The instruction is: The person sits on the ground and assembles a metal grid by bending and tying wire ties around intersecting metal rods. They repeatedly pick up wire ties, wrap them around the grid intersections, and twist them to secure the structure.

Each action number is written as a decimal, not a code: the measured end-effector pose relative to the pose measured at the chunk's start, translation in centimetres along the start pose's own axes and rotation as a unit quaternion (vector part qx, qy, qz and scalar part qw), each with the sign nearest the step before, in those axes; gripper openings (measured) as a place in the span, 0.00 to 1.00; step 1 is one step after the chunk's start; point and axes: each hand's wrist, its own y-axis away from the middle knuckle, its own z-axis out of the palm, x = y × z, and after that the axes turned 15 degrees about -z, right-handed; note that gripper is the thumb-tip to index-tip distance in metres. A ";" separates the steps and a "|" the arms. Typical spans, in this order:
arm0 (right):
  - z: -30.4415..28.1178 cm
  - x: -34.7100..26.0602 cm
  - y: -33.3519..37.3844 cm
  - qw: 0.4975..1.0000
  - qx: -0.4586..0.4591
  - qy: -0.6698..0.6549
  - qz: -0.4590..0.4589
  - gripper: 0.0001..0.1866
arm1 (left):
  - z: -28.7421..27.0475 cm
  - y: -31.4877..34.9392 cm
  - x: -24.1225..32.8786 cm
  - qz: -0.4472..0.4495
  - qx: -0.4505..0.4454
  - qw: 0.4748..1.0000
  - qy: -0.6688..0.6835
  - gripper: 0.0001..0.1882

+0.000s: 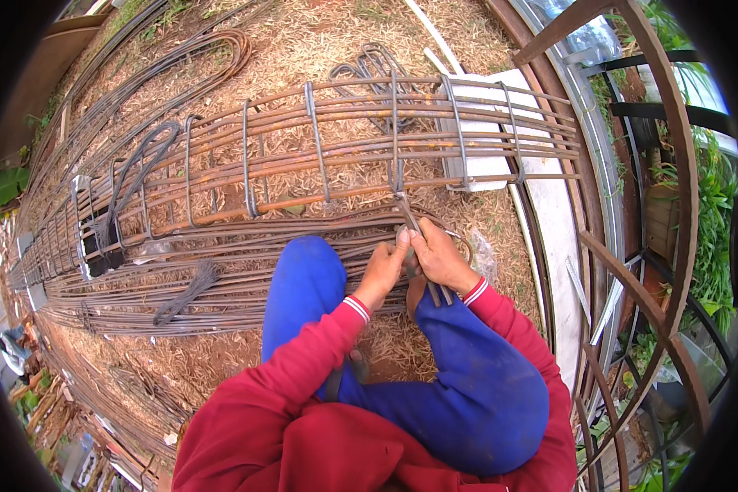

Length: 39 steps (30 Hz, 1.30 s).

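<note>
My right hand point(444, 259) is wrapped round a pair of steel pincers point(407, 213). Two handle ends stick out below that hand, over my right knee. The pincers' jaws are at the near lower bar of a rusty rebar cage point(287, 168), by the foot of a grey stirrup point(394, 131). Close beside it, my left hand point(382, 271) is closed, its thumb and fingertips meeting the right thumb near the pincers. Whatever the left fingers pinch is too small to make out. Both hands are above a bundle of loose rods point(246, 234).
A bunch of thin tie wire point(187, 293) lies on the rods at left. White blocks point(477, 168) are under the cage's right end. Bent stirrups point(373, 66) lie beyond the cage. A brown metal frame point(672, 164) stands at right; long bars point(152, 70) lie at far left.
</note>
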 end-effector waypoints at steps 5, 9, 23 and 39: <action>-0.1 1.9 0.0 0.895 0.008 -0.441 0.067 0.15 | -1.7 -3.2 3.5 0.031 -0.256 0.945 0.199 0.27; -0.3 1.3 0.7 0.957 0.024 -0.289 0.014 0.23 | 0.2 -4.1 5.4 0.047 -0.248 0.925 0.285 0.21; -0.5 4.2 2.1 0.876 0.115 0.463 -0.072 0.11 | 7.0 -6.5 6.7 0.081 0.034 0.884 0.459 0.15; -2.9 3.9 2.0 0.921 -0.105 -0.333 0.170 0.11 | 3.2 -5.1 3.5 0.073 -0.202 0.904 0.370 0.20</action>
